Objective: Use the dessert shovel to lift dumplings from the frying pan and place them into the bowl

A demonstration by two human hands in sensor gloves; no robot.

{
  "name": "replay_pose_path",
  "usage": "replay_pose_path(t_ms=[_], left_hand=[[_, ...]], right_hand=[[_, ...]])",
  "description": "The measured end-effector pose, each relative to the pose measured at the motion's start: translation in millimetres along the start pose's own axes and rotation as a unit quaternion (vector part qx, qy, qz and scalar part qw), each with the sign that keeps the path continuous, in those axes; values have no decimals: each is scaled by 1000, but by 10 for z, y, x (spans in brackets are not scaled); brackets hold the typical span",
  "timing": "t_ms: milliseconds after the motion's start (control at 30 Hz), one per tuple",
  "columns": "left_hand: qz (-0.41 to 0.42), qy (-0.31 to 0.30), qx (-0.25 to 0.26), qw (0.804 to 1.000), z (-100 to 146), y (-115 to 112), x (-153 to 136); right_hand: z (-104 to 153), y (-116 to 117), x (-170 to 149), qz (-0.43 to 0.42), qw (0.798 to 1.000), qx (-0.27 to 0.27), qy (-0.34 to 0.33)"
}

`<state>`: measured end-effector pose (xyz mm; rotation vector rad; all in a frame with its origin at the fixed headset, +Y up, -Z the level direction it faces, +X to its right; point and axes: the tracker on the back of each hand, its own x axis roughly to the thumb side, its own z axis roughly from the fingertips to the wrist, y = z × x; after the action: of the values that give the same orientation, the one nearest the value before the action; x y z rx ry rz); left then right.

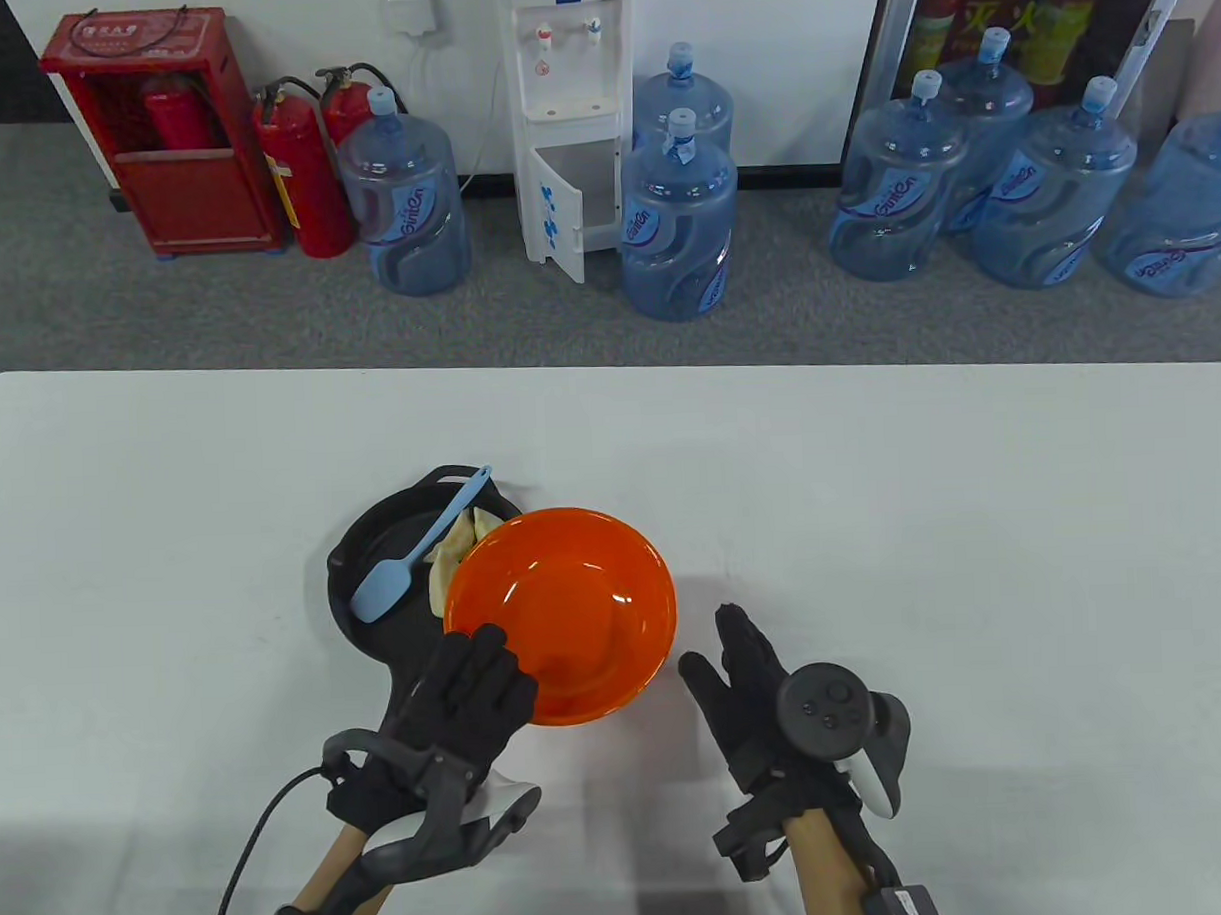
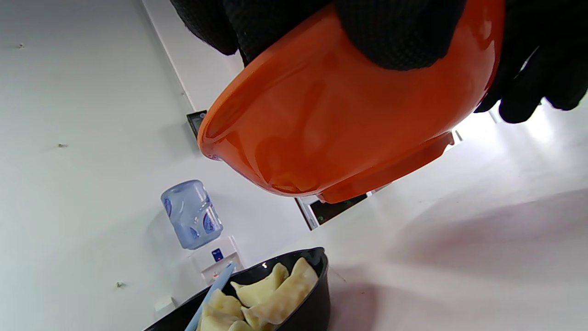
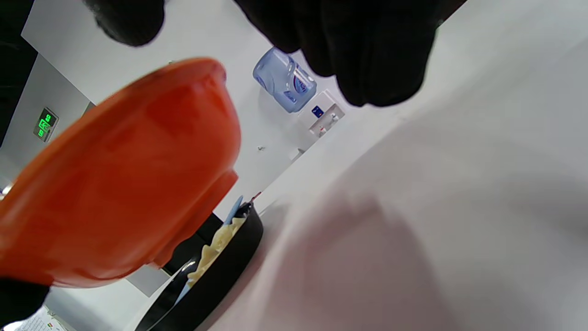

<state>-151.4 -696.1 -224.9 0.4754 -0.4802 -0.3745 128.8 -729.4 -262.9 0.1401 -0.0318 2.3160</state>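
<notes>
An empty orange bowl point(image 1: 575, 599) hangs tilted above the table, overlapping the right side of the black frying pan point(image 1: 393, 530). My left hand point(image 1: 483, 662) grips its near rim, fingers point(image 2: 399, 37) curled round the outer wall of the bowl point(image 2: 330, 128). A light blue dessert shovel point(image 1: 394, 575) lies in the pan beside pale dumplings point(image 1: 454, 553), partly hidden by the bowl. My right hand point(image 1: 717, 654) is open just right of the bowl, holding nothing. The wrist views show the dumplings point(image 2: 271, 299), the pan point(image 3: 220, 280) and the bowl point(image 3: 115, 184) raised off the table.
The white table point(image 1: 974, 565) stretches right of the bowl. On the floor beyond its far edge stand several water bottles point(image 1: 677, 225), a dispenser point(image 1: 569, 119) and red fire extinguishers point(image 1: 301, 178).
</notes>
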Motion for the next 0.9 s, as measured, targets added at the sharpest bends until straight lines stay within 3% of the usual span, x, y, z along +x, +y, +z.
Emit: replay_pose_path(t_ms=[433, 600, 900], left_hand=[[-4, -30, 16, 999, -1, 62, 202], [-9, -37, 11, 999, 2, 47, 253], [-18, -65, 8, 998, -4, 89, 381]], right_hand=[[-9, 165, 67, -46, 999, 3, 15], [-14, 194, 40, -100, 994, -4, 40], [7, 110, -28, -137, 985, -50, 90]])
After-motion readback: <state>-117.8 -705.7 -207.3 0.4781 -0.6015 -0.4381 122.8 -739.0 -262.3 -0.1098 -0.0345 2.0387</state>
